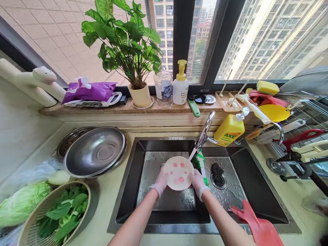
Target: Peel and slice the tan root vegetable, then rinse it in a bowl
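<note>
A pale round plate (179,182) with pink strawberry-like patterns is held over the left basin of the sink (123,196). My left hand (161,180), in a thin clear glove, grips its left edge. On the opposite edge my right hand (198,182), gloved likewise, is closed on the rim. Water runs from the chrome faucet (205,128) onto the plate's upper right side. A green and white cloth or packet (200,161) lies over the divider just behind my right hand. My fingers under the plate are hidden.
A black scrubber (217,170) sits at the right basin's drain. Red rubber gloves (260,220) hang over the front right rim. A yellow AXE bottle (228,129) stands behind. To the left are metal strainer bowls (96,152) and a basket (87,202) of greens.
</note>
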Demonstrator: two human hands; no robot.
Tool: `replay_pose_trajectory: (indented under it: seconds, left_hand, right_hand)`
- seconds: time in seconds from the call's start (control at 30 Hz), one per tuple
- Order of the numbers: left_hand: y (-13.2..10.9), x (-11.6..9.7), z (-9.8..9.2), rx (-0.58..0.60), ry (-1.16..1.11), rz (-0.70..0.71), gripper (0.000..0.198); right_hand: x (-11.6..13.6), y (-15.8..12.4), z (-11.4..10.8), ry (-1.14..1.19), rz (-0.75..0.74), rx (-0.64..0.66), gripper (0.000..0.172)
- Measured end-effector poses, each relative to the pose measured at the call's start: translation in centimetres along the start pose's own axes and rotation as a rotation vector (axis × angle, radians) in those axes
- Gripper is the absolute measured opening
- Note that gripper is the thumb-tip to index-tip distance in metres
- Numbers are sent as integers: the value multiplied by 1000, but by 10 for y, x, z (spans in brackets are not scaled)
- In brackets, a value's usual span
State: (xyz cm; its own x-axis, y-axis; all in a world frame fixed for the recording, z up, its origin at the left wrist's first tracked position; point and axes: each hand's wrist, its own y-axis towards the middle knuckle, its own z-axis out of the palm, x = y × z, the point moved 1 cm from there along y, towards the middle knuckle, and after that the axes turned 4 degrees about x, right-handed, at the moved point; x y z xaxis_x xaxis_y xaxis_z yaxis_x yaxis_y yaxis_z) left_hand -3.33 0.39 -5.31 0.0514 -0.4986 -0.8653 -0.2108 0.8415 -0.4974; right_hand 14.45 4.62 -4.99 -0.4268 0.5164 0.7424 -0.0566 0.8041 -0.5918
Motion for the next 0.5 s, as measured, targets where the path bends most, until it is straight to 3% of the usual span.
replay_pose_trajectory:
  seconds: [0.1,0.17,0.27,0.37,0.43,0.5]
  left_hand:
    - [0,1,25,100,411,161,50]
    - [1,-5,46,306,640,342,48]
    - [6,-23,64,593,682,528,50]
    - [19,-45,48,641,718,512,49]
    - [28,-56,23,574,736,467,45]
    - [34,-63,1,450,695,403,54]
  right_hand:
    - [0,8,-11,-5,-68,-93,32]
    - [2,10,-20,-1,-79,-129,37]
    - [2,8,-31,36,-37,-128,39]
    - [-2,3,-43,80,30,-104,34]
    - [-2,2,-51,95,47,-99,32]
    - [3,4,-58,101,43,-94,33]
